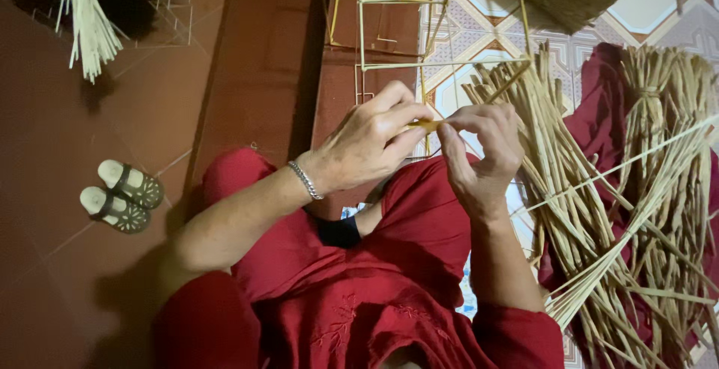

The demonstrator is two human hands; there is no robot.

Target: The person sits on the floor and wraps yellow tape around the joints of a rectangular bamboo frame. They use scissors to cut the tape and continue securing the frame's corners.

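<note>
My left hand (367, 144), with a silver bracelet on its wrist, and my right hand (483, 152) meet above my lap in red clothing (374, 294). Both pinch the same thin yellow reed strand (427, 124) between thumb and fingers, fingertips almost touching. The strand runs up into a light frame of thin yellow rods (361, 32) that stands just beyond my hands. How the strand joins the frame is hidden behind my fingers.
Loose reed stalks (569, 189) and a tied reed bundle (659, 137) lie on a dark red cloth (599, 114) at the right. A pair of small sandals (120, 197) sits on the red floor at the left. Pale sticks (90, 24) hang at the top left.
</note>
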